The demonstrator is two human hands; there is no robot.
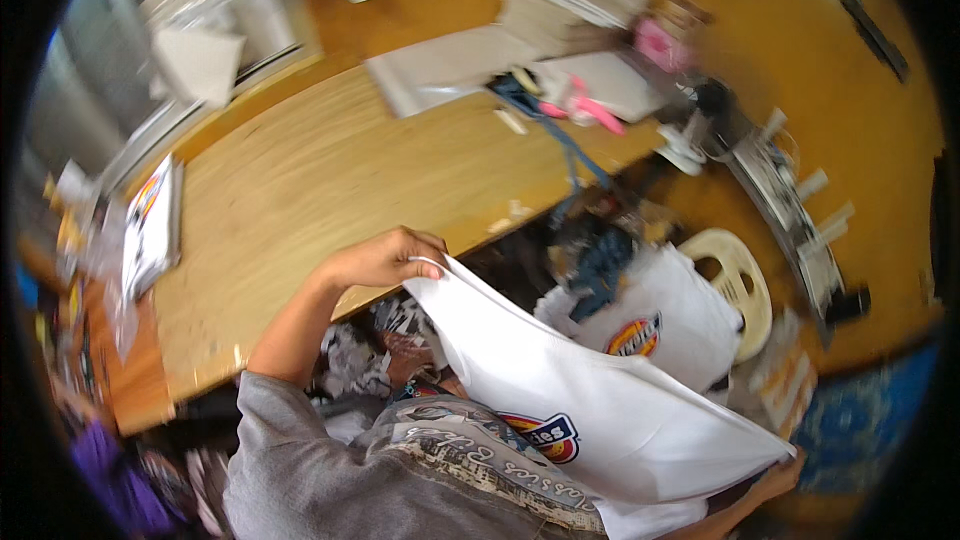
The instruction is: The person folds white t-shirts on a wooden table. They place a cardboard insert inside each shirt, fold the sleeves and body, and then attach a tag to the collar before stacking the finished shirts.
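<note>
A white T-shirt (pixel 540 355) with a colourful chest print is stretched across in front of my body. My left hand (pixel 390 258) is closed on one edge of it, beside the near edge of the wooden table. Far to the lower right, my right hand (pixel 783 475) grips the opposite end of the cloth, its fingers partly hidden. The fabric sags between both hands, and its lower part is out of sight against my grey shirt. Just beyond it lies a second white T-shirt (pixel 685 310) with a similar print, on a cream plastic chair (pixel 757 290).
The wooden table (pixel 290 180) spans the far side. A packed stack of white shirts (pixel 153 225) sits at its left end. Toward the back are a pile of flat white items (pixel 570 5), pink-handled scissors (pixel 598 118) and a small white fan (pixel 685 145). Crumpled cloth (pixel 355 360) lies below the table edge.
</note>
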